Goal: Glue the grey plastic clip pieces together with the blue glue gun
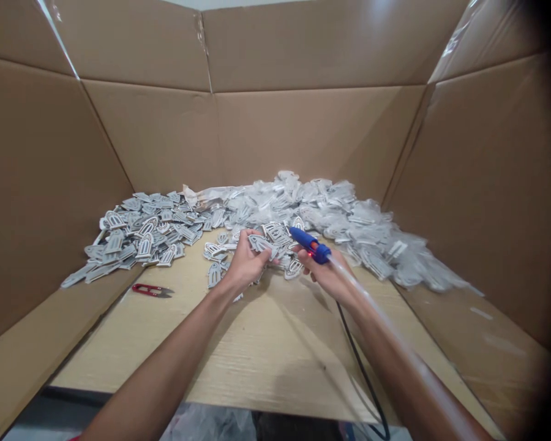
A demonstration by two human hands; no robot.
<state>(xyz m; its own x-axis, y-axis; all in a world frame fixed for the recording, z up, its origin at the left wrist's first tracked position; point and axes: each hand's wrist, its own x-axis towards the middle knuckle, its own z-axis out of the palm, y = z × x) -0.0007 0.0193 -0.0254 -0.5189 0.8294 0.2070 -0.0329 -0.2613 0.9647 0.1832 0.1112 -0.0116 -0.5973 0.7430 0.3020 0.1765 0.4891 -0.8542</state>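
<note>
My left hand (249, 260) grips a small grey arched piece (262, 245) with slot-like openings, thumb on its near side. In my right hand (324, 269) is a blue glue gun (311, 244), its nozzle end toward the left hand and a red light glowing on it. A clear glue stick (344, 269) runs out of its back end along my forearm. Beneath and around both hands lie loose arched pieces (215, 274) like the held one. Whether the nozzle touches a piece I cannot make out.
Unwrapped grey pieces (153, 226) heap up at the left, and pieces in clear plastic bags (349, 214) pile along the back and right. Red thread snips (151, 290) lie left on the wooden table (239, 355). A black cord (362, 367) hangs down. Cardboard walls (303, 135) enclose three sides.
</note>
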